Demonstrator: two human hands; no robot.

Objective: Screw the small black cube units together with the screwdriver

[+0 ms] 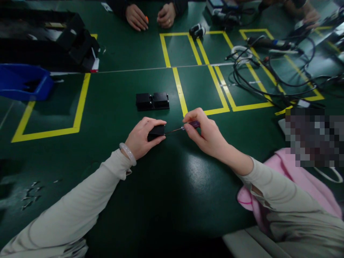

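My left hand (pixel 142 139) is closed round a small black block (pixel 156 132), thumb and fingers on its two long sides, low over the green table. In my right hand (pixel 202 129) is a screwdriver (pixel 194 124) with a dark purple handle, pinched between thumb and fingers. Its thin shaft points left, and the tip meets the right end of the black block, near a fingertip of my left hand. Just beyond, two similar black blocks (pixel 152 101) sit side by side, with small shiny screws at their ends.
Loose screws (pixel 30 193) lie at lower left. A blue bin (pixel 25 82) and black trays (pixel 45 43) stand at upper left. Black cables (pixel 271 82) spread over the right side, above a pink cloth (pixel 295 175). Across the table rest another person's hands (pixel 150 17).
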